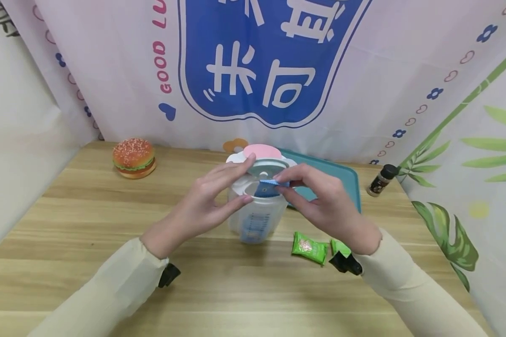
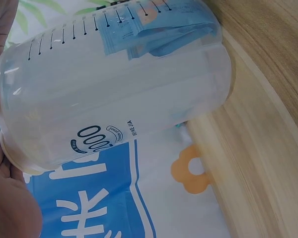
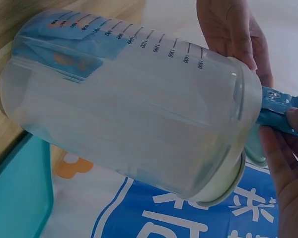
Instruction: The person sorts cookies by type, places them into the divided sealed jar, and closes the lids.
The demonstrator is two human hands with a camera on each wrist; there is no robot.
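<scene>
A clear plastic storage jar (image 1: pixel 257 222) with a printed measuring scale stands upright on the table. Its pale green lid (image 1: pixel 271 165) is flipped up beside a pink lid (image 1: pixel 261 150). At the jar's mouth, my right hand (image 1: pixel 326 196) pinches a blue snack packet (image 3: pixel 278 106) between thumb and fingers, the packet's lower end at the opening. My left hand (image 1: pixel 196 201) has its fingers extended, a fingertip at the raised green lid and the thumb at the near rim. Several blue packets (image 3: pixel 64 49) lie at the bottom inside the jar.
Two green snack packets (image 1: pixel 309 248) lie right of the jar, one partly hidden by the right wrist. Behind the jar is a teal tray (image 1: pixel 339 182). A toy hamburger (image 1: pixel 134 158) sits at the back left, a black-capped seasoning bottle (image 1: pixel 381 181) at the back right, before a printed curtain (image 1: pixel 126 93).
</scene>
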